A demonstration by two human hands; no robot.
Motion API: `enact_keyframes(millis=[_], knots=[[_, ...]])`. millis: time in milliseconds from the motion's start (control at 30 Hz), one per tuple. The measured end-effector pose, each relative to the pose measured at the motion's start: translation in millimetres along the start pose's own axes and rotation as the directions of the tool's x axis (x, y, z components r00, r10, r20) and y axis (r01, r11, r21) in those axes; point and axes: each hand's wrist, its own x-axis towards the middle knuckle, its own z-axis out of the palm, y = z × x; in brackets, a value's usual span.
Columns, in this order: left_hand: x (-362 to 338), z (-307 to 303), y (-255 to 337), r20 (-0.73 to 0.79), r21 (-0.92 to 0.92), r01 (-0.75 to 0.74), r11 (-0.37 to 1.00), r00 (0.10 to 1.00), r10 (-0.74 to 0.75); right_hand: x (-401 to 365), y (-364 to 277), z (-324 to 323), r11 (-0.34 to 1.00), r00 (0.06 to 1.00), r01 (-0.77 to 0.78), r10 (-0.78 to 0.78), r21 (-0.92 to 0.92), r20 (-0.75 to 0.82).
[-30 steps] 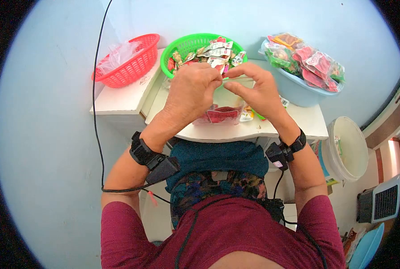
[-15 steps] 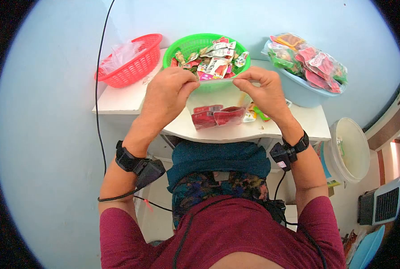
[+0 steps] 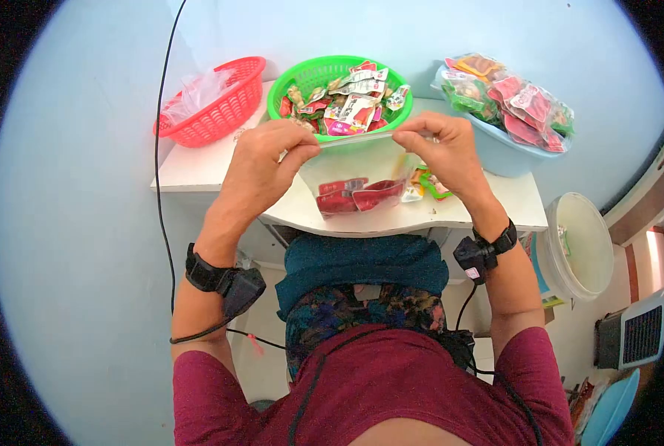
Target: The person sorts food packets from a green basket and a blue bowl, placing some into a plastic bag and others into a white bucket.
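A clear plastic bag [image 3: 356,165] hangs by its top edge between my two hands, with red packets [image 3: 358,196] at its bottom. My left hand [image 3: 266,165] pinches the bag's upper left corner. At the upper right corner, my right hand [image 3: 445,151] grips the same edge between thumb and fingers. Just beyond the bag stands a green basket [image 3: 278,83] holding many small snack packets [image 3: 358,108]. Some yellow and green packets [image 3: 429,184] lie on the white table [image 3: 198,165] beside my right hand.
A red basket [image 3: 224,111] with clear bags [image 3: 198,95] stands at the back left. A light blue basin [image 3: 488,149] piled with filled bags [image 3: 521,108] is at the back right. A white bucket [image 3: 581,245] stands right of the table. A black cable [image 3: 159,149] hangs at the left.
My left hand has moved slightly left and down, and my right hand slightly right. The bag's top edge now slants, lower at the left.
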Motion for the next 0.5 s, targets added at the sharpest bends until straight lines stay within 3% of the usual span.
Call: enact_keyframes(millis=[200, 500], knots=[[-10.4, -7.1, -5.9, -0.005, 0.057, 0.096, 0.994, 0.995, -0.096, -2.9, -0.4, -5.2, 0.981, 0.988, -0.15, 0.154, 0.123, -0.029], [-17.4, -6.0, -3.0, -0.043, -0.01, 0.143, 0.99, 0.989, -0.143, -6.7, 9.3, -9.6, 0.953, 0.978, -0.179, 0.199, 0.245, -0.06]])
